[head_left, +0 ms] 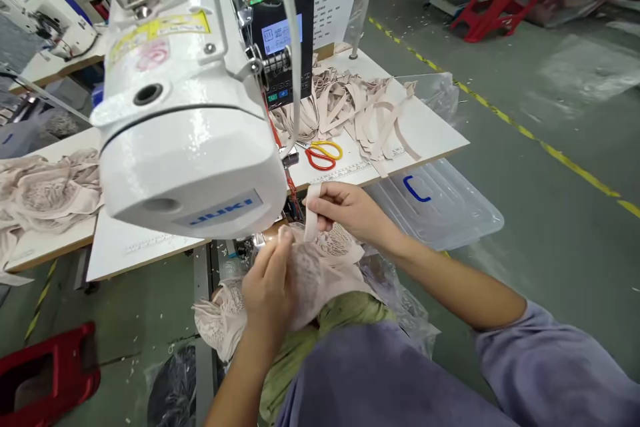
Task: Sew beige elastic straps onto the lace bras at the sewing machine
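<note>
The white sewing machine (190, 160) fills the upper left of the frame and hides its own needle area, while the lace garment (345, 247), low in the centre on the lap, is partly covered by the left hand (270, 280), and its nearest cup is blurred. Both forearms enter from the bottom and right, the left cut off by the lower edge. The left hand points upward, back of the hand to the camera, thumb and fingertips pressed together on the garment's edge. The right hand (345, 210), bent inward just right of centre, pinches a pale strap (312, 217) between thumb and curled fingers; the strap hangs to the garment, but whether the 2 are joined cannot be made out. Scissors (311, 147) lie above the right hand.
</note>
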Demonstrator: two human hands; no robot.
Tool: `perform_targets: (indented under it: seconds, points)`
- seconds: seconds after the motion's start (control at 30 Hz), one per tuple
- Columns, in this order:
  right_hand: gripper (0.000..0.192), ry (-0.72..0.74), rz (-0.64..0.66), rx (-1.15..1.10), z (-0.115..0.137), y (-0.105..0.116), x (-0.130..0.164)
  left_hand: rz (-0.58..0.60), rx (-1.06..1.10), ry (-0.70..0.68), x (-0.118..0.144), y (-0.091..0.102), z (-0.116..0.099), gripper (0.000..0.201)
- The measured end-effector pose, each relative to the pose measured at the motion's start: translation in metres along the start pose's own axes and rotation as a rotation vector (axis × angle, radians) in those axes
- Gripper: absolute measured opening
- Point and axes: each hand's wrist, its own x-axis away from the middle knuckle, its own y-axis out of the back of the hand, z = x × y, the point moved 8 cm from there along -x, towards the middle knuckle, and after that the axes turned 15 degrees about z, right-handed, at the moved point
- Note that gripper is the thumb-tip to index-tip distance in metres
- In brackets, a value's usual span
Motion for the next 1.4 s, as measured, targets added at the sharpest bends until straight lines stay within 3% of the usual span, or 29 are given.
perform_targets:
  seconds: [0.07, 0.17, 0.33, 0.47, 0.57, 0.73, 0.97, 1.1, 1.27, 1.4]
  points:
    - [0.025, -0.042, 0.086, 0.015, -0.006, -0.004, -0.014, -0.025, -0.166, 0.058, 0.001, 0.002, 0.013, 0.032]
    - [0.021, -0.054, 0.164, 0.062, -0.013, -0.008, -0.029, 0.042, -0.212, 0.229, 0.001, 0.002, 0.031, 0.031]
    - [0.016, 0.04, 0.06, 0.328, -0.006, -0.001, -0.046, 0.28, -0.056, 0.368, 0.003, -0.002, 0.049, 0.038]
    - [0.01, 0.215, -0.006, 0.602, 0.01, -0.005, -0.059, 0.445, 0.108, 0.437, 0.007, -0.01, 0.064, 0.045]
    - [0.006, 0.322, -0.017, 0.712, 0.015, -0.012, -0.068, 0.421, 0.214, 0.499, 0.01, -0.009, 0.069, 0.048]
    - [0.005, 0.297, -0.014, 0.794, 0.007, -0.017, -0.076, 0.347, 0.432, 0.609, 0.013, -0.008, 0.058, 0.041]
    - [0.007, 0.313, 0.005, 0.812, 0.013, -0.022, -0.074, 0.366, 0.39, 0.397, 0.007, -0.008, 0.04, 0.032]
    - [0.01, 0.309, 0.023, 0.781, 0.019, -0.025, -0.072, 0.316, 0.294, 0.264, -0.002, -0.002, 0.036, 0.031]
    - [0.014, 0.253, 0.037, 0.73, 0.024, -0.025, -0.071, 0.327, 0.28, 0.362, -0.011, 0.0, 0.043, 0.031]
    - [0.015, 0.213, 0.053, 0.706, 0.024, -0.024, -0.073, 0.268, 0.259, 0.452, -0.013, 0.003, 0.051, 0.029]
